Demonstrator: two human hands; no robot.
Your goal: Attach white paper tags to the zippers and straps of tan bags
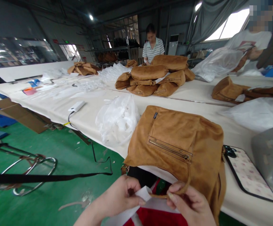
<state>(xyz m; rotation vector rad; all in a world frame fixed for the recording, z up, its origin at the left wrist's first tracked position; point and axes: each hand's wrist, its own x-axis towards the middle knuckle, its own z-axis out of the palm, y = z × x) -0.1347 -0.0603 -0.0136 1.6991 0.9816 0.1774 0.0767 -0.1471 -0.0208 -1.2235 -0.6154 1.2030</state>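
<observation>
A tan suede-look bag [174, 131] lies at the table edge nearest me, its zipped pocket [169, 150] facing up. From the zipper pull hangs a thin tan cord [189, 175]. My right hand [188, 201] pinches this cord between thumb and fingers. My left hand [124, 196] is closed on a piece of white paper [145, 193], where the cord's end meets it. Whether the paper wraps the cord or only touches it, I cannot tell. More white material and red cloth [160, 217] show below my hands.
A phone [251, 174] lies right of the bag, a clear plastic bag of white scraps [122, 121] left. More tan bags [152, 78] are piled farther back. Two people stand across the table, one in a striped shirt [153, 48]. A metal-ringed stool [28, 175] stands on the green floor.
</observation>
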